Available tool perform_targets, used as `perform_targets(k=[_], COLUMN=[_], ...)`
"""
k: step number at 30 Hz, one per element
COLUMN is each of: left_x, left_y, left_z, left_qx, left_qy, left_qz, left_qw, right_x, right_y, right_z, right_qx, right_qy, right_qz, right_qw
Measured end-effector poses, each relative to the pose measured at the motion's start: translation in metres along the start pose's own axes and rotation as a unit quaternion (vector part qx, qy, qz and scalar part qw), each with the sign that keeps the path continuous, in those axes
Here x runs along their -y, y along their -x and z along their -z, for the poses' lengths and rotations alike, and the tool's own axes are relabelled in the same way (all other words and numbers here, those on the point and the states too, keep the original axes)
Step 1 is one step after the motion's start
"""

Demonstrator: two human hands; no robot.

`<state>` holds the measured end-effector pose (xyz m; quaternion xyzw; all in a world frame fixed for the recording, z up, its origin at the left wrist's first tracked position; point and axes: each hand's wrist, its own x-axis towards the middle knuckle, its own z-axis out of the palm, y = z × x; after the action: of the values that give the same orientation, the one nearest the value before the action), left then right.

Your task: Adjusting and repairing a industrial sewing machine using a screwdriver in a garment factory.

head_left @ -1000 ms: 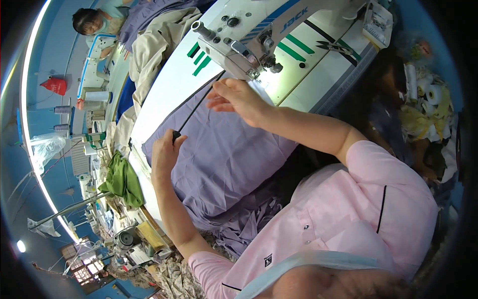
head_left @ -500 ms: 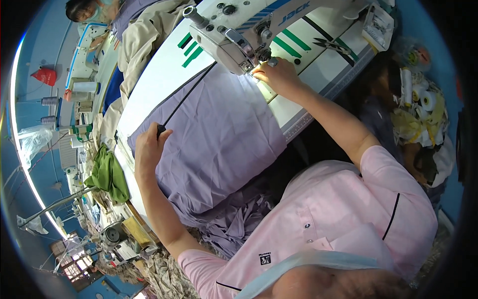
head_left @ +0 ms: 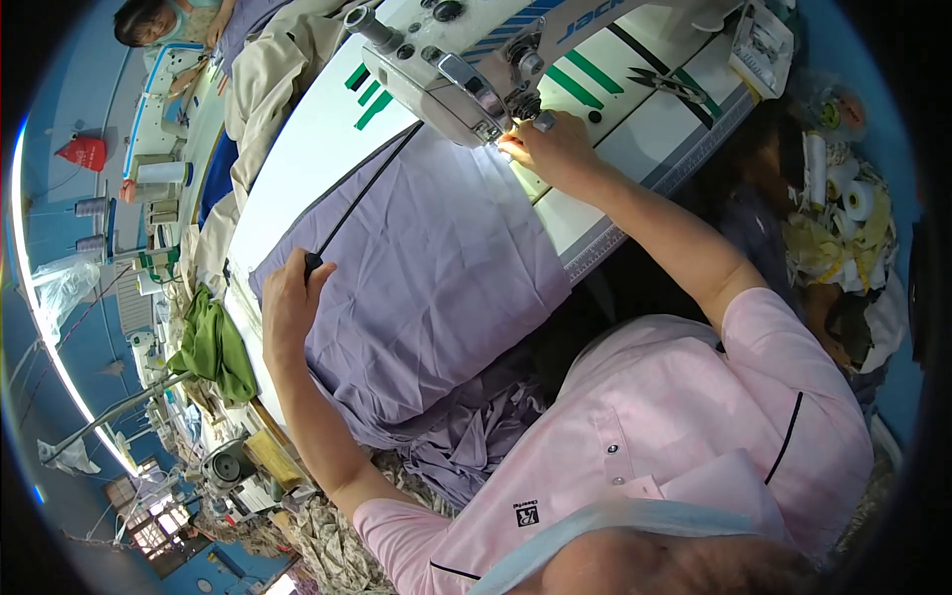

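Observation:
A large piece of lavender fabric (head_left: 426,278) lies over the white sewing table, running under the head of a white sewing machine (head_left: 436,89) and hanging down toward my lap. My left hand (head_left: 288,312) is closed at the fabric's left edge. It grips the dark, thicker end of a thin black strip (head_left: 369,188), which runs straight and taut across the fabric to the machine head. My right hand (head_left: 550,154) has its fingers pressed together beside the lit needle area; whatever they pinch is hidden.
Green strips (head_left: 585,77) and black-handled snips (head_left: 669,85) lie on the table right of the machine. A white tray (head_left: 762,50) stands at its far right corner. Beige fabric (head_left: 273,74) and green cloth (head_left: 213,347) lie at left. Another person (head_left: 169,25) sits far left.
The view has shifted slightly. Both hands keep nearly the same places and grips, and the black strip stays taut; the fabric looks almost unmoved.

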<state>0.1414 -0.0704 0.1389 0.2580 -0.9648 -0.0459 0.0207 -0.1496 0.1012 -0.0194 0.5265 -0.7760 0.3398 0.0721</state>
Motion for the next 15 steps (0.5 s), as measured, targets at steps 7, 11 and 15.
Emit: perform_targets(k=[7,11,15], left_x=[0.0021,0.0007,0.0001], left_y=[0.0009,0.0007,0.0007], left_z=[-0.0013,-0.0013,-0.0006], left_qx=[0.001,-0.004,-0.002], left_qy=[-0.004,0.003,0.001], left_qz=[-0.004,-0.01,-0.01], left_qw=[1.0,1.0,1.0], right_x=[0.0008,0.0029,0.0016], right_y=[-0.0004,-0.0012,0.0003], right_z=[0.0013,0.0033,0.0019], right_qx=[-0.002,0.012,0.004], right_qy=[-0.011,-0.008,0.0], right_qz=[0.015,0.006,0.014], right_qw=[1.0,1.0,1.0])
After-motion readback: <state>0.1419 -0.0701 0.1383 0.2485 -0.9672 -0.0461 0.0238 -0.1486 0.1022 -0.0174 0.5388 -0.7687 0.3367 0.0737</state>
